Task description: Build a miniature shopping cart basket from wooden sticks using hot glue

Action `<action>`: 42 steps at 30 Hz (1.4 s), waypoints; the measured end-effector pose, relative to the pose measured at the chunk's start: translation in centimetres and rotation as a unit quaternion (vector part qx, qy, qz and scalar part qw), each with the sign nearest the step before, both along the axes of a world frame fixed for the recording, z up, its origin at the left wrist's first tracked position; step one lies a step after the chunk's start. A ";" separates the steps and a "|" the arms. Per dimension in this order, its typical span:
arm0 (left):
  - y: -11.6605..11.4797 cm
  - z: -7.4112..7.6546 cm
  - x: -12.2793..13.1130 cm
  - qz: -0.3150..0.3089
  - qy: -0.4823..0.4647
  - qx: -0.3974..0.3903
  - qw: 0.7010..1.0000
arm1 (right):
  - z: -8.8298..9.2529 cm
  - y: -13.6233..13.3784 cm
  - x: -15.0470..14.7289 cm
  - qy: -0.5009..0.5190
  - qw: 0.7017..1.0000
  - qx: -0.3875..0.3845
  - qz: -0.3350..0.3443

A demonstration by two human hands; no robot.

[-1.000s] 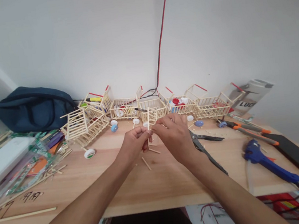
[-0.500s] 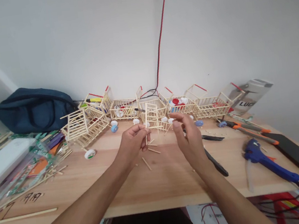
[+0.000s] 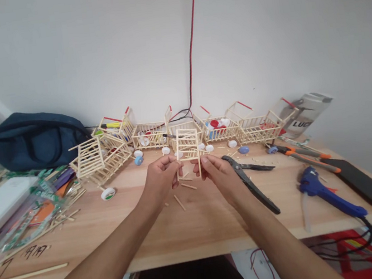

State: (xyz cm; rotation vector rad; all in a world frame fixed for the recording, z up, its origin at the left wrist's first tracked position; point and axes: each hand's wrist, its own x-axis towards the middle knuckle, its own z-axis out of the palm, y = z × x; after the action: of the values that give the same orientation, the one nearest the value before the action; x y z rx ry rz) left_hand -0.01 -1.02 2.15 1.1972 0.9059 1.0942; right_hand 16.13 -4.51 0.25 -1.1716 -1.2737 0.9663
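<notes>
Between my hands is a small frame of thin wooden sticks [image 3: 189,159], held upright above the table. My left hand [image 3: 161,174] pinches its left leg, and my right hand [image 3: 218,170] pinches its right leg. Behind it stands a row of miniature stick carts with red-tipped handles, among them a middle cart [image 3: 151,137] and a right cart [image 3: 261,134]. Another stick cart [image 3: 101,160] lies tilted at the left. Short cut sticks [image 3: 179,202] are scattered on the wood below my hands.
Black-handled cutters [image 3: 256,189] lie right of my right hand. Farther right are a blue glue gun [image 3: 330,193], orange-handled pliers [image 3: 312,159] and a black slab [image 3: 366,184]. At left are a white power bank [image 3: 4,204], plastic wrappers and a blue bag [image 3: 38,139].
My right hand, open and apart before, has moved left and closed on the frame's right leg. The frame has turned to face me more squarely. The view has shifted slightly.
</notes>
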 end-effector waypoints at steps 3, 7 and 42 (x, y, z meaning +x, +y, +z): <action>0.0 -0.1 -0.1 0.007 0.032 0.011 0.999 | 0.3 -0.1 -0.1 -0.006 1.000 0.000 0.005; 0.1 -0.2 -0.1 0.012 0.040 0.024 0.999 | 0.5 -0.1 -0.1 -0.007 1.000 -0.003 0.008; 0.6 -0.1 -0.8 -0.027 0.031 0.086 0.995 | -0.4 0.7 -0.3 -0.051 0.998 -0.015 -0.037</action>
State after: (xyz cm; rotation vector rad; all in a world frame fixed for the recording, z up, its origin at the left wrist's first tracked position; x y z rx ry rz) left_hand -0.83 -0.45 2.01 1.3959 0.8336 1.1137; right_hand 15.82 -3.82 -0.15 -1.2968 -1.2904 0.8839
